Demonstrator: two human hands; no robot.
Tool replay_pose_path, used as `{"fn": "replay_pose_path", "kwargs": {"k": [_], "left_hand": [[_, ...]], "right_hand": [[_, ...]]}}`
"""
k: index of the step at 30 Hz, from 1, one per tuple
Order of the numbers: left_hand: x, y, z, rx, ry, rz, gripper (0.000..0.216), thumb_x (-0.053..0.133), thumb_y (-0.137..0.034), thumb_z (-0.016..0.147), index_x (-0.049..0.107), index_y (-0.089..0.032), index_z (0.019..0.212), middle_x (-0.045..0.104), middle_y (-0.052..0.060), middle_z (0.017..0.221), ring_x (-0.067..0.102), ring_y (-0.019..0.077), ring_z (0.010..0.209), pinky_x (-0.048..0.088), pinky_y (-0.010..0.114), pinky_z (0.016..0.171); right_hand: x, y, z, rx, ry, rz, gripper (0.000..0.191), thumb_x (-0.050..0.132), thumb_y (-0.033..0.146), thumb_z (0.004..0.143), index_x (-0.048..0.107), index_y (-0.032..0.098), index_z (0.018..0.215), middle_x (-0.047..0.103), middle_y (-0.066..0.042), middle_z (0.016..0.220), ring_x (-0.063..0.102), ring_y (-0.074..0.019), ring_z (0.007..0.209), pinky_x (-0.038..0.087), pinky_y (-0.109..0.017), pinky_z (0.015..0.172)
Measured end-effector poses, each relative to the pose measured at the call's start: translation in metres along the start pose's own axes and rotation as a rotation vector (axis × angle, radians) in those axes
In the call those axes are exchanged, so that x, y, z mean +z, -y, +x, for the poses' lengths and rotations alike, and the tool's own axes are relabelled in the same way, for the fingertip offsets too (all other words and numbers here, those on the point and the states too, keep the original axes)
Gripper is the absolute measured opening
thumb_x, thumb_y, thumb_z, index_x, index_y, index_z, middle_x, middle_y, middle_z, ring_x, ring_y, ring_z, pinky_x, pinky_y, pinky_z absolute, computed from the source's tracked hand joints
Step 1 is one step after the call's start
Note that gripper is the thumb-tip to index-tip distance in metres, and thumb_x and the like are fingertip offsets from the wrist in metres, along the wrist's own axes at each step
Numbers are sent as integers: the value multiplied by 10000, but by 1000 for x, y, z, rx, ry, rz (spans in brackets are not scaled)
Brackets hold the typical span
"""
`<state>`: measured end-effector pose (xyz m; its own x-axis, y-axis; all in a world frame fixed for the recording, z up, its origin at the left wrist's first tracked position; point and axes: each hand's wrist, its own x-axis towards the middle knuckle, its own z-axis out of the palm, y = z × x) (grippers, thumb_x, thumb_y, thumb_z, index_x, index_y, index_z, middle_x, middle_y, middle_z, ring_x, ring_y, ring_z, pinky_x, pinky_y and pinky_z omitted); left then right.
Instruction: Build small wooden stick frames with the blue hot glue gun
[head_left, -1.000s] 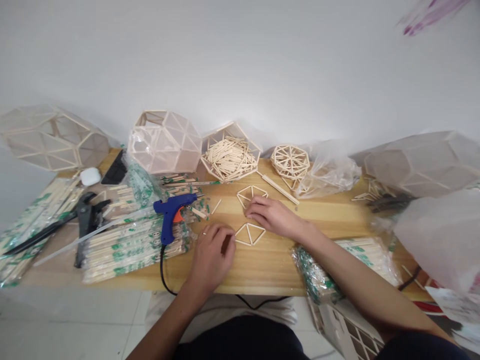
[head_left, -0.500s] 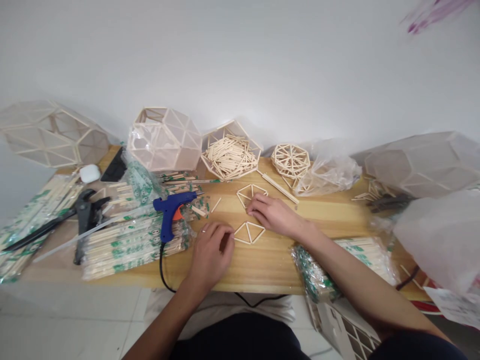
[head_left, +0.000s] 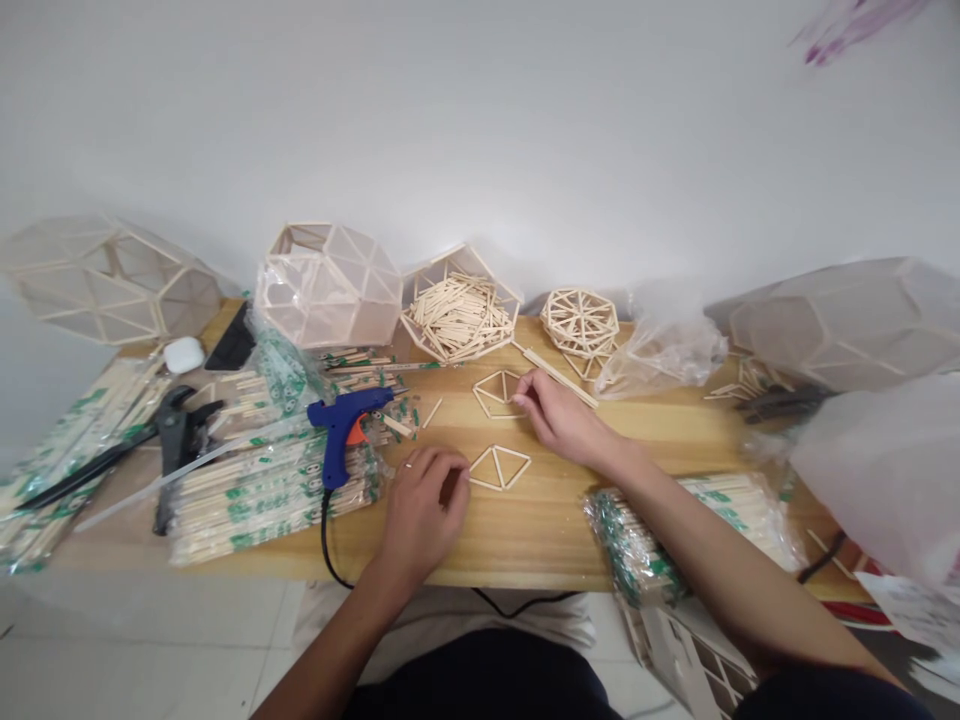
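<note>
**A:** Where are my hands sitting?

**B:** Your left hand is resting curled on the table, just left of the near stick frame. The fingers are folding under, so I cannot tell whether they are holding anything. Your right hand is lying farther back, its bent fingertips touching the right edge of the far stick frame. I cannot tell whether they are pinching it or only pressing on it.

**A:** How are these frames going to handle?

**B:** I am judging them as very light, stiff and brittle: thin sticks meeting at small joints. You are safest taking one by a corner where the sticks meet, or flat along one stick. Avoid twisting it or squeezing across the open middle.

**A:** What am I counting here?

**B:** You are looking at two flat frames, both lying on the bare wood between your hands. One blue glue gun is lying on the wrapped stick bundles to your left. Behind are one open shell of loose sticks and one bare lattice dome. I am counting three film-covered shells in all.
</note>
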<state>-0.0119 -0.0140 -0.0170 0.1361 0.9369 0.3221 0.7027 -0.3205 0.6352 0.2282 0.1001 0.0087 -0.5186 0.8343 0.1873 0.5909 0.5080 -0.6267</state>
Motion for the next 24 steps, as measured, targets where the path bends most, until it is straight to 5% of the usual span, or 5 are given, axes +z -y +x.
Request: {"fn": "replay_pose_path", "kwargs": {"k": [24], "left_hand": [[-3, 0, 0, -45, 32, -57, 124, 577, -174, 1011, 675, -240, 971, 738, 32, 944, 676, 230, 920, 494, 350, 844]], "right_hand": [[-1, 0, -1, 19, 60, 8, 142, 403, 333, 1115, 418, 244, 1006, 627, -58, 892, 565, -217, 716, 463, -363, 708]]}}
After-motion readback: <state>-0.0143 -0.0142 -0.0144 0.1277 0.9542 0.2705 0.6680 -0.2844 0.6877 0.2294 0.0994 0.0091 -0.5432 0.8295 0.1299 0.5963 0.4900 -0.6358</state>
